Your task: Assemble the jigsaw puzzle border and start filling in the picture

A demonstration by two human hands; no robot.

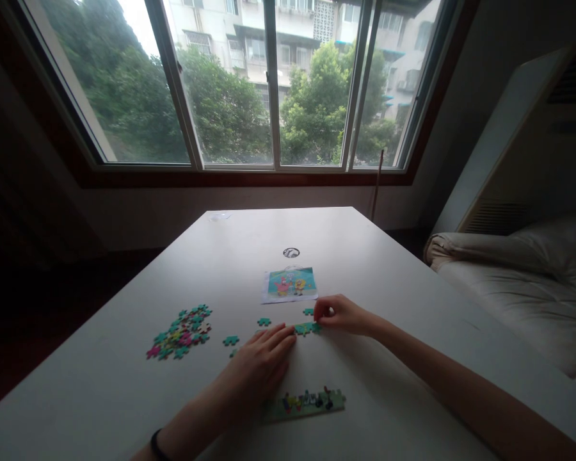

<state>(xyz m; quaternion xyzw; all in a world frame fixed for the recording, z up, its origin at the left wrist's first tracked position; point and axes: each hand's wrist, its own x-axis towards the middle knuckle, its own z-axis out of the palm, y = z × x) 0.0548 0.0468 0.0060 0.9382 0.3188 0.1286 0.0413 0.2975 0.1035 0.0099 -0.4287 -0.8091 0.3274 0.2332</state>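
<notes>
My left hand (264,362) lies palm down with its fingers stretched out, the tips at the left end of a short row of joined teal puzzle pieces (304,328). My right hand (340,314) is curled in a pinch at the right end of that row, on a puzzle piece mostly hidden by the fingers. A loose piece (308,312) lies just above the row. Several other loose pieces are left of my left hand, one of them a teal piece (231,340). Nearer to me is an assembled puzzle strip (312,404), its left end partly behind my left hand.
A heap of mixed puzzle pieces (180,333) is on the left of the white table (388,371). Beyond the row lies a cartoon reference picture (290,283), then a round table insert (291,253). A sofa (504,269) stands to the right, a window (273,83) ahead.
</notes>
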